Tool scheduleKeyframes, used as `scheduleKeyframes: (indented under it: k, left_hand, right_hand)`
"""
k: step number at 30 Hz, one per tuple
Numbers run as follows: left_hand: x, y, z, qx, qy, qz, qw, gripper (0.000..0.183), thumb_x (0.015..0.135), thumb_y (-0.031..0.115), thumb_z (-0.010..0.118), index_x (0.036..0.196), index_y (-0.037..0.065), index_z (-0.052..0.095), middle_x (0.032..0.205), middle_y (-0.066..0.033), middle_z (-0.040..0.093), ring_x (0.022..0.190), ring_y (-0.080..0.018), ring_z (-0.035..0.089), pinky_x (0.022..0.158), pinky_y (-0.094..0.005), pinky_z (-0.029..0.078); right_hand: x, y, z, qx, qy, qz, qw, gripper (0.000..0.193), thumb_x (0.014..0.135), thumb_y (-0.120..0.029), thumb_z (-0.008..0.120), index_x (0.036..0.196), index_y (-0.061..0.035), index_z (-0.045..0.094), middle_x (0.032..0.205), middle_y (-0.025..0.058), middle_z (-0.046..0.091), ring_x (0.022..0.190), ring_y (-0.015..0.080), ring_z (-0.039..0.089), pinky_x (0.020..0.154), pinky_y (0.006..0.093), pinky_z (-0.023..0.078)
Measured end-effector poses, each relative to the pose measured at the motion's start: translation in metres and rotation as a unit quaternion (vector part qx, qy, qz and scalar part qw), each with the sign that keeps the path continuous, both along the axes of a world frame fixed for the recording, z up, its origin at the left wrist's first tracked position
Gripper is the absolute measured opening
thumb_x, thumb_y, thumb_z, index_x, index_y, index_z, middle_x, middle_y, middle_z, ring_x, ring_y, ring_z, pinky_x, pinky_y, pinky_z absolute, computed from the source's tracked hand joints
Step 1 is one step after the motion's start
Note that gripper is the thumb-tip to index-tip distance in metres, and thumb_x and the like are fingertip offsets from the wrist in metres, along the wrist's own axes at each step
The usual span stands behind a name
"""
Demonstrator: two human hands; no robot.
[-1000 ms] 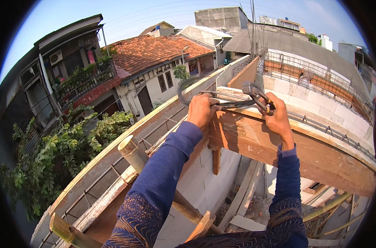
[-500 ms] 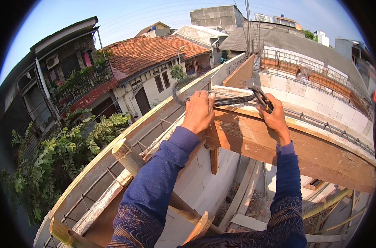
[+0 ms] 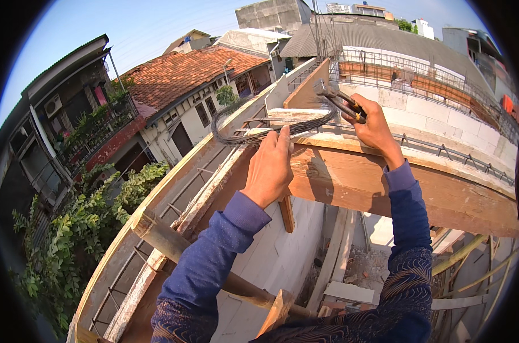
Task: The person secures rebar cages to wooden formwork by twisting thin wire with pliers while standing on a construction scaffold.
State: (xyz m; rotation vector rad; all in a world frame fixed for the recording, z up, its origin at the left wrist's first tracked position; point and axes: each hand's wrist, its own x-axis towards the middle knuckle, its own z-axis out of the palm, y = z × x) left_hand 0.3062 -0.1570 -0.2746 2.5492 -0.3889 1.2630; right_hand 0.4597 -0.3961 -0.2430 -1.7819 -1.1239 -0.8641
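Note:
My left hand (image 3: 271, 167) is closed at the corner of the timber formwork. Its fingers hold the near side of a loop of thin dark tie wire (image 3: 229, 139). The loop stretches from the outer formwork edge to the jaws of the pincers. My right hand (image 3: 372, 127) grips these dark-handled pincers (image 3: 344, 104) above the beam form. Their jaws point to the left and overlap the right end of the wire loop; whether they bite on it I cannot make out. Beneath both hands runs the brown formwork board (image 3: 379, 186).
Steel rebar (image 3: 442, 150) lies inside the beam form, and tall bars stand at the far corner. A bamboo pole (image 3: 165, 237) crosses at the lower left. Between the forms there is a deep drop to rubble and planks (image 3: 331, 268). Leafy branches (image 3: 82, 228) grow outside the wall.
My right hand has lifted the pincers slightly up and left. The wire loop now shows wider and more open, and the left hand's index finger is straighter. The whole view has shifted.

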Motion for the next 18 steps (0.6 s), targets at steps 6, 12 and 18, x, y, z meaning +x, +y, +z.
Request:
scheduleKeyframes:
  k: [6, 12, 18]
  left_hand:
    - [-0.018, 0.001, 0.007, -0.125, 0.009, 0.018, 0.992, 0.02, 0.096, 0.005, 0.058, 0.113, -0.003, 0.066, 0.083, -0.0197, 0.068, 0.076, -0.0374, 0.068, 0.07, -0.0428, 0.051]
    - [-0.059, 0.007, 0.006, -0.174, 0.1, -0.012, 0.98, 0.013, 0.095, 0.006, 0.059, 0.106, 0.001, 0.053, 0.078, -0.0238, 0.067, 0.073, -0.0461, 0.066, 0.067, -0.0533, 0.05]
    - [-0.167, 0.027, 0.024, -0.098, -0.106, 0.037, 0.989, 0.012, 0.085, -0.004, 0.074, 0.096, -0.001, 0.068, 0.084, -0.0154, 0.072, 0.069, -0.0281, 0.072, 0.064, -0.032, 0.056]
  right_hand:
    - [0.021, -0.006, -0.032, 0.001, -0.013, -0.068, 0.998, 0.018, 0.081, 0.009, 0.065, 0.093, 0.0005, 0.055, 0.077, 0.0169, 0.061, 0.069, 0.0304, 0.058, 0.068, 0.0355, 0.048]
    - [0.036, -0.012, -0.043, -0.102, 0.002, -0.14, 0.985, 0.04, 0.071, 0.005, 0.063, 0.111, -0.0029, 0.06, 0.094, 0.0245, 0.067, 0.096, 0.0478, 0.061, 0.081, 0.0521, 0.047]
    - [0.07, -0.006, -0.067, -0.182, 0.018, -0.165, 0.969, 0.059, 0.074, 0.01, 0.059, 0.132, -0.0002, 0.06, 0.113, 0.0247, 0.068, 0.109, 0.0452, 0.061, 0.096, 0.048, 0.047]
